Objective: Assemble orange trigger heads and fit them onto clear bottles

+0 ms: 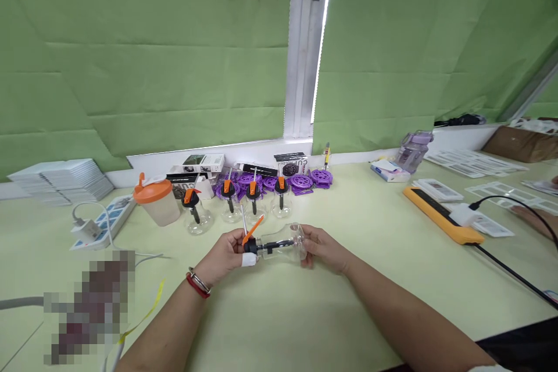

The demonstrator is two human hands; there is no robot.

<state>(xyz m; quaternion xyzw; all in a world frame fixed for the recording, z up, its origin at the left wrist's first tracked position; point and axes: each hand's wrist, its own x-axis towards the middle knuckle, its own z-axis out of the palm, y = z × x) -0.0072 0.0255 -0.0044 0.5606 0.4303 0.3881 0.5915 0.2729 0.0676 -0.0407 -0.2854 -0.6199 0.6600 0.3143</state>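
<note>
In the head view, a flared glass bottle [285, 249] lies sideways between both hands, its base toward the right. The left hand [231, 251] is closed around its black cap [250, 246], below the raised orange lever [253, 230]; the right hand [321, 246], half curled, cups the base. Gripping both ends likely keeps the smooth glass from rolling. Beyond this bottle, four similar bottles [282, 205] stand upright, their wide bases probably giving stability, with purple spoked discs [300, 182] behind them.
</note>
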